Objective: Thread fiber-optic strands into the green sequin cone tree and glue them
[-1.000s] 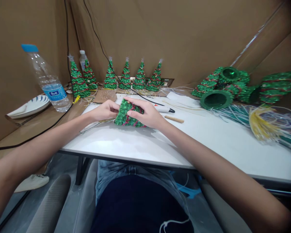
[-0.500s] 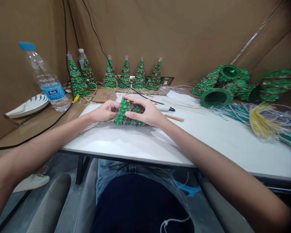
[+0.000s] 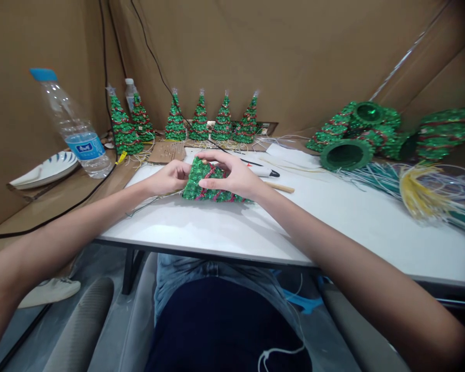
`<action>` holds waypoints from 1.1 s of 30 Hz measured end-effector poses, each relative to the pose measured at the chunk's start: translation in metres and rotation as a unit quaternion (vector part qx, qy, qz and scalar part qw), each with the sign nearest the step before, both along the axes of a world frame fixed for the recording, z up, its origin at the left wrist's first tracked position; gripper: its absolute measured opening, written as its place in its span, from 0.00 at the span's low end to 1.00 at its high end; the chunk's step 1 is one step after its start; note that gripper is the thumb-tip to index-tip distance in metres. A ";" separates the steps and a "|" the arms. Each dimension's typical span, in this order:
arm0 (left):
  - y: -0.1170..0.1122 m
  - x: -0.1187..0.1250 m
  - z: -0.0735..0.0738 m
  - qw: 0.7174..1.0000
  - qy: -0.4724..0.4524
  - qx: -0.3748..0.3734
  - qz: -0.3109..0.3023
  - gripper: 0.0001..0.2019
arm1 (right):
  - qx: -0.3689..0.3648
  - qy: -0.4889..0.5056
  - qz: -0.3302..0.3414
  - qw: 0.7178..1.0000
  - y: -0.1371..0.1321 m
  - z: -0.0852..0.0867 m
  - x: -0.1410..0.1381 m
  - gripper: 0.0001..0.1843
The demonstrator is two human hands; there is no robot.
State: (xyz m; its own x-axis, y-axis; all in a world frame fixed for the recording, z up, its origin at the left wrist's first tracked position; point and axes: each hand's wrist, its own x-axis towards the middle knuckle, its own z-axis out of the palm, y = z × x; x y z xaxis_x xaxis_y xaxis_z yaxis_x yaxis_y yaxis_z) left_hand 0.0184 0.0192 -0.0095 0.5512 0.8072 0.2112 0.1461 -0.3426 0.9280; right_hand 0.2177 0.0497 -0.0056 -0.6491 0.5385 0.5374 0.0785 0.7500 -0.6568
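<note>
Now, tipped on its side at the white smooth-topped table (image 3: 232, 235), here's the green tinsel cone-shaped tree with red garland (image 3: 194, 181), base at nine o'clock, long axis running toward four, tip hidden! The right hand (image 3: 238, 178) clasps it from three o'clock, thumb near, fingers arched over; the left hand (image 3: 168, 178), equally close, curls at the base, palm-up or not unclear, its grip hidden: can't tell.

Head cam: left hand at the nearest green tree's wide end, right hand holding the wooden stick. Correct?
Not the stick: the head view shows the right hand holding the nearest green tree; the wooden stick lies on the white table. Left hand is as stated.
</note>
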 end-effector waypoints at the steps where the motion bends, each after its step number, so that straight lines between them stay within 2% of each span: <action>1: 0.000 0.000 0.000 1.000 -0.003 0.001 -0.001 0.16 | -0.004 -0.002 0.000 1.000 0.000 0.001 0.000 0.34; 7: 0.004 -0.003 -0.003 1.000 -0.003 0.011 -0.018 0.14 | 0.000 0.002 0.008 1.000 0.001 0.001 0.001 0.34; 11: 0.008 -0.009 -0.005 1.000 0.011 0.001 -0.019 0.10 | 0.002 -0.010 0.024 1.000 0.005 0.001 0.003 0.31; 17: 0.009 -0.012 -0.005 0.999 0.031 0.014 0.020 0.11 | 0.013 -0.012 0.013 1.000 0.000 0.002 0.004 0.32; 23: 0.009 -0.011 -0.004 0.999 0.034 0.019 0.031 0.13 | 0.013 -0.013 -0.011 1.000 -0.004 0.001 0.003 0.31; 33: 0.012 -0.011 -0.010 0.999 -0.008 -0.007 0.032 0.09 | 0.058 -0.047 -0.005 0.997 -0.007 0.002 0.003 0.41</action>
